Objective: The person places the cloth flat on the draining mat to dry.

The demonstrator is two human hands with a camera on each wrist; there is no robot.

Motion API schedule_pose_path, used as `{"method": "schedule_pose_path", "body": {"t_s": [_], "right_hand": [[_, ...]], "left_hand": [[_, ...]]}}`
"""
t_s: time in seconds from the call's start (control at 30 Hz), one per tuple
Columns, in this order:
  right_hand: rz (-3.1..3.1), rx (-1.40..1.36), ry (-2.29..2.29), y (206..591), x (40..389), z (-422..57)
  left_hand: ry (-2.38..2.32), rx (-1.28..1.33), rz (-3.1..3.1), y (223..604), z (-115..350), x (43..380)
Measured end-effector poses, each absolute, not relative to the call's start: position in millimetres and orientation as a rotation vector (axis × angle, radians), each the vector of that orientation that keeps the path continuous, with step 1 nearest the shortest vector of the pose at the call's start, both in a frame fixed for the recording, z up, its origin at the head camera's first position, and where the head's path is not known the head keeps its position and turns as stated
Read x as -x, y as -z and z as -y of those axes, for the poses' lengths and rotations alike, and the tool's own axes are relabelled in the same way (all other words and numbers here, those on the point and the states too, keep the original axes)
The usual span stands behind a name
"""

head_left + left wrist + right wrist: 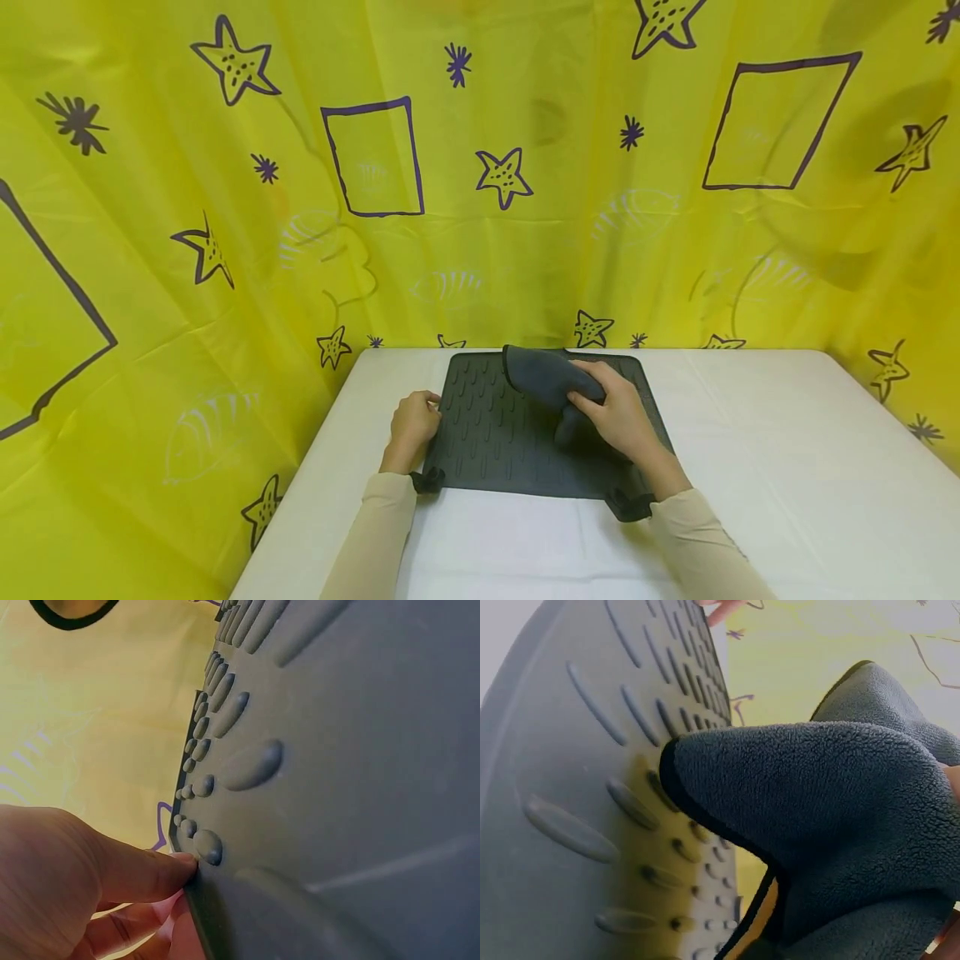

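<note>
A dark grey rubber mat (480, 450) with raised oblong bumps lies on the white table. At its left edge my left hand (415, 421) pinches the rim, thumb on top and fingers underneath in the left wrist view, where the mat (360, 772) fills the right side. Over the right half of the mat, my right hand (618, 412) grips a bunched dark blue-grey cloth (543, 379). In the right wrist view the fuzzy cloth (810, 795) with black edging hangs beside the bumps; most of the right hand is hidden there.
White table (765, 467) surface extends on both sides of the mat. A yellow curtain (540, 267) printed with stars, fish and squares hangs behind the table and along its sides. Black straps (630, 505) sit at both wrists.
</note>
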State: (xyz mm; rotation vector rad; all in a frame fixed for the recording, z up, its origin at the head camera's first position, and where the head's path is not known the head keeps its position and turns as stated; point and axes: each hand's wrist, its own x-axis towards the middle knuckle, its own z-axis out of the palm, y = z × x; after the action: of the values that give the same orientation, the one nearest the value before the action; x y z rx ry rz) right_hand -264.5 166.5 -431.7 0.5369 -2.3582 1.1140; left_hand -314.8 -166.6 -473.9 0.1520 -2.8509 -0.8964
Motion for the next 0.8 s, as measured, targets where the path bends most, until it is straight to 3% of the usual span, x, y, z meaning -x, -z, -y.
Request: {"method": "schedule_pose_path", "body": {"t_s": [0.8], "right_hand": [[2.653,-0.493,-1.199,459.4,267.4,-159.1]], "left_hand": [[0.887,-0.153,2.846,473.8,166.7,314.6]]}}
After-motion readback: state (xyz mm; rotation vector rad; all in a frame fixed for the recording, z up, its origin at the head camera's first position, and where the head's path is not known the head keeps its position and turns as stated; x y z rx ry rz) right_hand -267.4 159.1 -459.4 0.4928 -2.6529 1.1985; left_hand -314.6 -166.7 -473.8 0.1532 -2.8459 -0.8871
